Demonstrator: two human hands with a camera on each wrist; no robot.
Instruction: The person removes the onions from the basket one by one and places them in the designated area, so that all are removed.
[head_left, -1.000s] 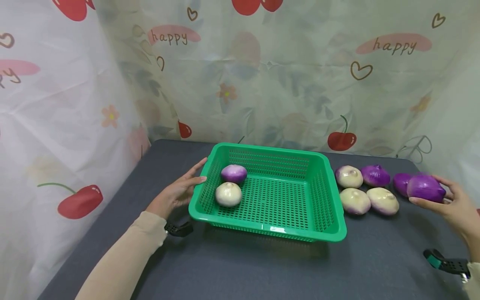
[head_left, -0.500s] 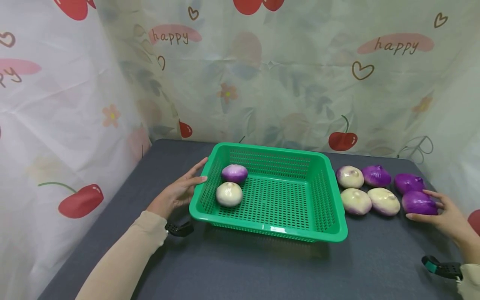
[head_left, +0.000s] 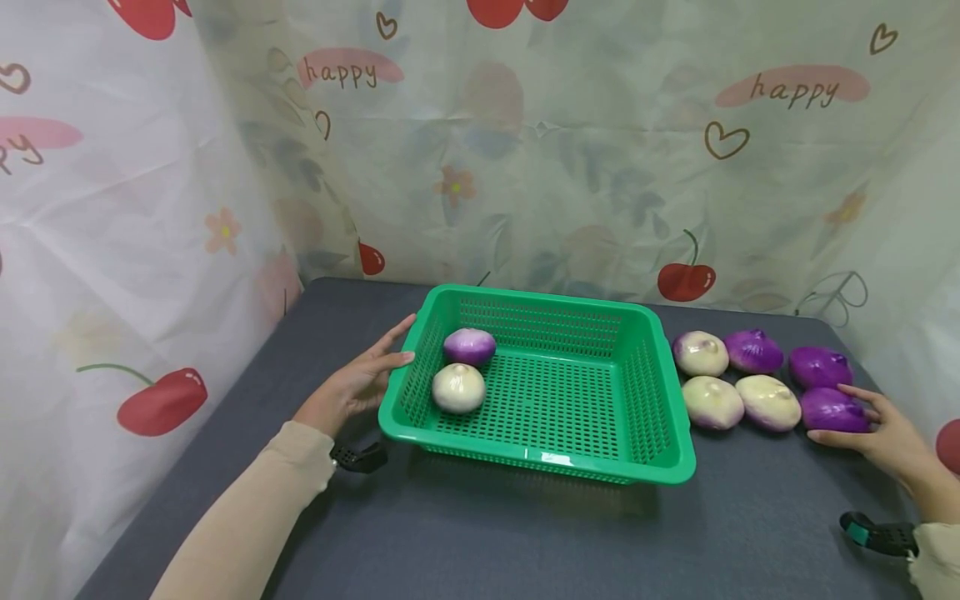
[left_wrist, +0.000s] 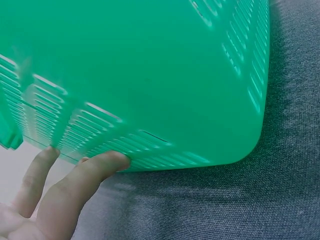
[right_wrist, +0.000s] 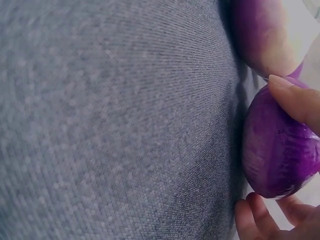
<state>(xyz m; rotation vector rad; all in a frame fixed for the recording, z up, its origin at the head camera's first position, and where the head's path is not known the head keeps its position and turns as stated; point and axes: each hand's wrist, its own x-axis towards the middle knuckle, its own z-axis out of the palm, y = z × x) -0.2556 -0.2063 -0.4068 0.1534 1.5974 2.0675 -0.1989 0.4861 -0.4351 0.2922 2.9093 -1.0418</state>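
At the far right of the head view, my right hand grips a purple onion low at the table surface. In the right wrist view the thumb lies on one side of this onion and the other fingers on its opposite side. It is the front one of a pair, with another purple onion just behind. My left hand rests straight fingers against the left end of the green plastic basket. Fingertips touch the basket's slotted outer wall in the left wrist view.
Inside the basket, at its left, are a purple-and-white onion and a white onion. Several more onions, mostly whitish, such as this one, stand in two rows right of the basket. A patterned curtain hangs behind the dark table.
My right hand has lowered the purple onion to the table, then shifted it slightly left toward the pale onion. My left hand and the basket have stayed put.
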